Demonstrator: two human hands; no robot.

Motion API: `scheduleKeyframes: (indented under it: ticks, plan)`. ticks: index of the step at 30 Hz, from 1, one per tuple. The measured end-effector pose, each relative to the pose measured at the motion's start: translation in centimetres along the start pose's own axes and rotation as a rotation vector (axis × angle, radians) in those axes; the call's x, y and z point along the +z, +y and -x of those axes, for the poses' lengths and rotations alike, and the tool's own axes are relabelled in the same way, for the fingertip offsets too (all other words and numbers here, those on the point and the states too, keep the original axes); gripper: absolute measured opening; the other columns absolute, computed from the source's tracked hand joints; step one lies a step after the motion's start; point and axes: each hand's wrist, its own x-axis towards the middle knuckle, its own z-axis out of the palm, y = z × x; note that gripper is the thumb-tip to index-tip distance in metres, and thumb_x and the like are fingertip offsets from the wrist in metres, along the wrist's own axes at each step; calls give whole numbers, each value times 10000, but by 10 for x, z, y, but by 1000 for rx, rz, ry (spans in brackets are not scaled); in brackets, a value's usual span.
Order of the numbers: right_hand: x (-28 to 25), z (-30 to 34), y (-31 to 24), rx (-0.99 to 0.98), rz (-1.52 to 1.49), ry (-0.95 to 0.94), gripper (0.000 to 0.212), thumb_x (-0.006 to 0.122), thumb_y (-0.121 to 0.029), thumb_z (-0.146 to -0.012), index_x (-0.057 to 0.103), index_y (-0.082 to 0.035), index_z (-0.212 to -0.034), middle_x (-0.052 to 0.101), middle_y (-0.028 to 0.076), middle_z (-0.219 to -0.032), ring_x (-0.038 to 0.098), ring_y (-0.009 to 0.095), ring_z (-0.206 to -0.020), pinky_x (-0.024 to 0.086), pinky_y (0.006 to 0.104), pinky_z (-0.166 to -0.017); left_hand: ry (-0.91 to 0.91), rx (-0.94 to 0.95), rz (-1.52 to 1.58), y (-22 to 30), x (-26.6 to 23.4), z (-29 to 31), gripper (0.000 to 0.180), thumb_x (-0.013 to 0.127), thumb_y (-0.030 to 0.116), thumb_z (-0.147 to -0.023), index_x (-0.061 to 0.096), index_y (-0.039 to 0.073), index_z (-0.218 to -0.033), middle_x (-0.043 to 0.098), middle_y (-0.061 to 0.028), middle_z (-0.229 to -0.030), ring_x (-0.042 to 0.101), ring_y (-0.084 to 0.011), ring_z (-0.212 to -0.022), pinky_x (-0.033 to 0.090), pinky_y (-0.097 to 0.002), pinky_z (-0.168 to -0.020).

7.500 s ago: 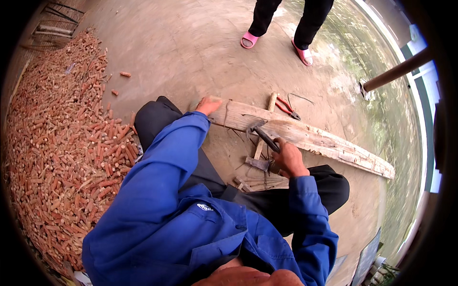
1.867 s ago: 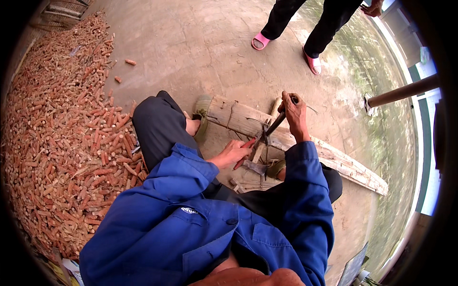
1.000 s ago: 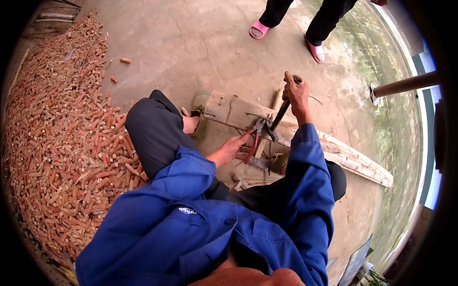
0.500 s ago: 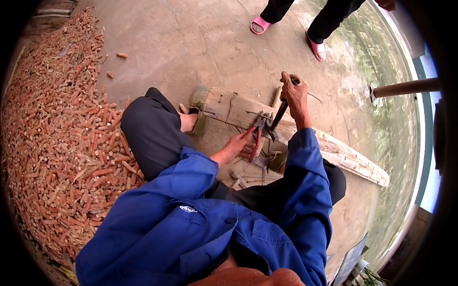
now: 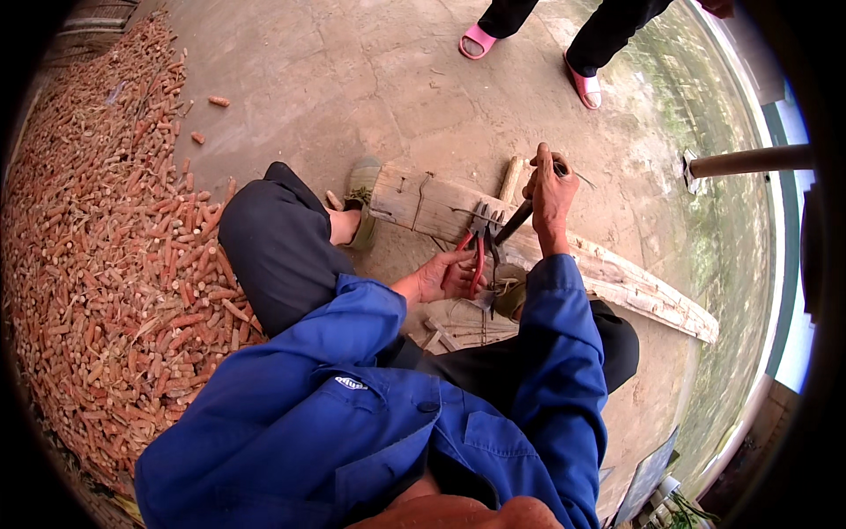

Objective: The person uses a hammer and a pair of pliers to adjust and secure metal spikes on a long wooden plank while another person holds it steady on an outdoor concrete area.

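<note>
My left hand (image 5: 438,277) grips a pair of pliers (image 5: 480,231) with red handles. Its jaws lie over a weathered wooden plank (image 5: 434,204), next to a thin nail or wire. In my right hand (image 5: 552,198) is the dark handle of what looks like a hammer (image 5: 518,220), slanting down and left toward the pliers. Its dark metal head sits close beside the jaws; whether they touch, I cannot tell. Bent wires or nails stick out of the plank near its left end.
Corn cobs (image 5: 115,291) form a large heap at left. My shoe (image 5: 363,198) is by the plank's left end. A short wood piece (image 5: 511,179) lies behind the plank. Someone in pink slippers (image 5: 478,41) stands ahead. A wooden pole (image 5: 749,163) juts in from the right.
My right hand has come slightly down and nearer, tilting the hammer handle lower. My left hand has shifted a little right, with its fingers further around the pliers' handles.
</note>
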Motion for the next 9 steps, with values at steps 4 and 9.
scheduleKeyframes:
  ticks: [4, 9]
  plan:
    - [-2, 0, -2, 22, -40, 24, 343, 627, -318, -906, 538, -35, -734, 380, -34, -480, 323, 66, -384, 274, 245, -379, -115, -131, 105, -2, 0, -7, 327, 586, 418, -877, 559, 92, -860, 555, -66, -757, 559, -209, -712, 480, -365, -674]
    - [-10, -6, 5, -23, -53, 12, 347, 633, -319, -898, 568, -7, -762, 428, -13, -498, 397, 67, -385, 319, 232, -357, -79, -171, 6, -16, -20, -27, 404, 610, 513, -831, 547, 115, -808, 448, -24, -631, 481, -215, -631, 429, -377, -717]
